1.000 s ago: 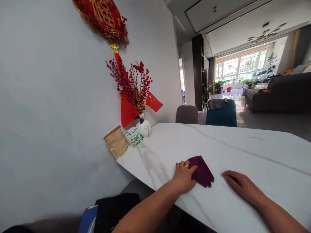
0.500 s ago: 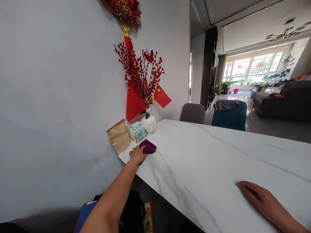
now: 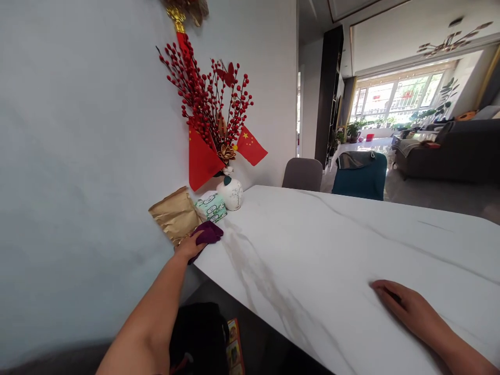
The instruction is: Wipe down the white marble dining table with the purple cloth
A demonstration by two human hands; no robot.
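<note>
A folded purple cloth [image 3: 211, 232] lies at the near left corner of the white marble table [image 3: 332, 245]. My left hand [image 3: 190, 245] reaches out along the table edge and is closed on the cloth's near side. It sits just in front of a crumpled gold bag [image 3: 174, 215] and a green tissue pack [image 3: 211, 206]. My right hand [image 3: 408, 308] rests flat on the tabletop at the lower right, fingers stretched out, holding nothing.
A white vase [image 3: 231, 193] with red berry branches and small red flags stands against the wall. A grey chair [image 3: 302, 174] and a teal chair [image 3: 361, 179] stand at the table's far end. A dark sofa [image 3: 453, 151] lies beyond. Dark bags sit below the table edge.
My left hand has carried the purple cloth from the middle of the table to its far left corner by the gold bag. My right hand has stayed flat on the table.
</note>
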